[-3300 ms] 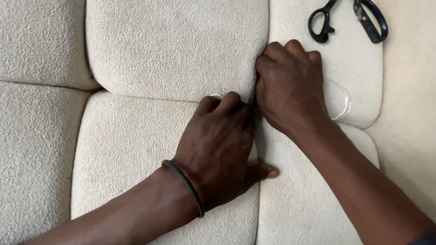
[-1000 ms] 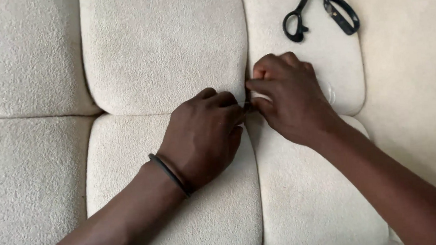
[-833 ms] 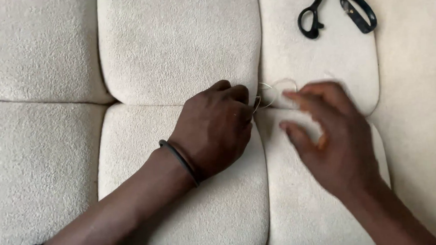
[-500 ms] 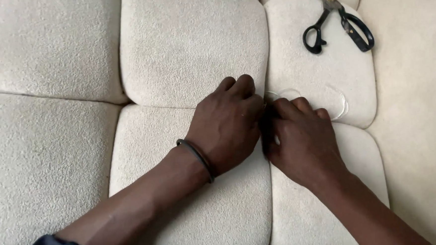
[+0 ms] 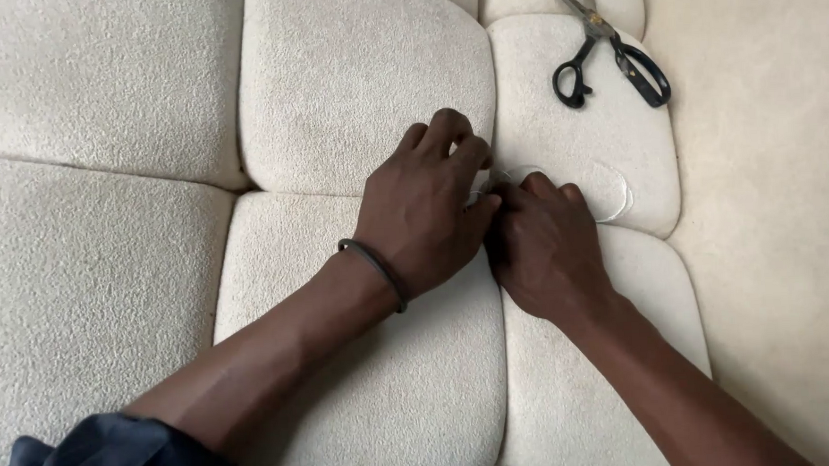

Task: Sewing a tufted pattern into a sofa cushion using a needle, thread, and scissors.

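Observation:
My left hand (image 5: 423, 214), with a dark band on its wrist, lies on the cream tufted cushion (image 5: 359, 85). Its bent fingertips press into the seam where the pads meet. My right hand (image 5: 543, 245) sits right beside it, touching it, with its fingertips pinched together at the same seam. A thin clear thread (image 5: 611, 190) loops on the pad just beyond my right hand and runs back toward its fingertips. What the fingertips pinch is hidden between the two hands.
Black-handled scissors (image 5: 609, 57) lie partly open on the far right pad. A smooth beige panel (image 5: 772, 195) runs down the right side. More cream pads (image 5: 85, 260) spread out to the left.
My right hand swung out to the right away from the seam, drawing the thread, then came back against my left hand. My left hand stayed on the seam.

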